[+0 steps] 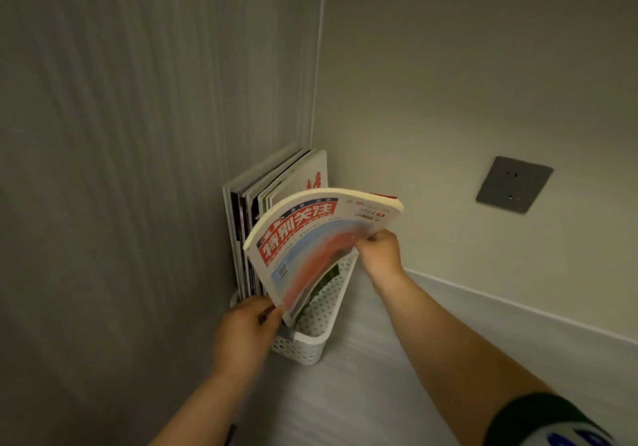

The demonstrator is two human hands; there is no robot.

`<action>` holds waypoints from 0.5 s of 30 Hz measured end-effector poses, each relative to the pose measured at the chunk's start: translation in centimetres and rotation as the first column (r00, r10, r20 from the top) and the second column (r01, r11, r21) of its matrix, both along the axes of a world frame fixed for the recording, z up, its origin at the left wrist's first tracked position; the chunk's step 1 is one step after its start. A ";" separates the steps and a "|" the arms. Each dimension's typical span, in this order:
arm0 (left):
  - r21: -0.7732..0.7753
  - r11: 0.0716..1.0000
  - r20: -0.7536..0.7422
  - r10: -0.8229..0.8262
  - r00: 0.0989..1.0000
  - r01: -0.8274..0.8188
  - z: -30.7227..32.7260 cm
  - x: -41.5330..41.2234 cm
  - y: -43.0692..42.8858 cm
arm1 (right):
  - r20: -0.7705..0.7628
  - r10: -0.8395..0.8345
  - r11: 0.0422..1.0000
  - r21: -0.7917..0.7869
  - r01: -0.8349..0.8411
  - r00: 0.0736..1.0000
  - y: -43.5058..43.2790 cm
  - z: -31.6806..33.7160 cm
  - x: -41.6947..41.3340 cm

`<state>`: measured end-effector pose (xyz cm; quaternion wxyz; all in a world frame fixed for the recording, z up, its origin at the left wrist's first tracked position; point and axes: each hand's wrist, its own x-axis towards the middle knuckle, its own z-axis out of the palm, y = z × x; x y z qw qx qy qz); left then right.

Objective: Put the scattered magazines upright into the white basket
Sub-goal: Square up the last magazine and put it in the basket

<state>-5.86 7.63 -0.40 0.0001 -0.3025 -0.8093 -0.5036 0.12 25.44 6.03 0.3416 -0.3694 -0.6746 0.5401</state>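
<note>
A white perforated basket [312, 338] stands on the floor in the room's corner. Several magazines [272, 186] stand upright in it, leaning against the left wall. A thick magazine with a red title block [310, 238] hangs bent over the basket's opening, its lower end down inside. My left hand [245, 331] pinches its lower corner at the basket's rim. My right hand [378, 252] grips its upper right edge. A green-printed magazine [329, 274] shows behind the basket's far wall.
A grey textured wall [121, 169] runs along the left, close to the basket. A pale wall [466, 83] on the right carries a grey power socket [512, 183] and a skirting board [518, 307]. Light wood-look floor [362, 394] lies in front of the basket.
</note>
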 end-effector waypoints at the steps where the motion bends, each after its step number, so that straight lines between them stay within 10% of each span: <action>1: -0.030 1.000 -0.018 -0.003 1.000 0.002 -0.3 0.0 -0.1 | 0.025 0.004 1.000 0.003 -0.004 1.000 0.1 -0.4 -0.2; 15: -0.206 0.978 -0.235 -0.013 0.972 -0.037 -1.4 -0.1 -0.2 | 0.031 0.159 0.985 -0.066 -0.156 0.987 0.1 -3.6 -3.1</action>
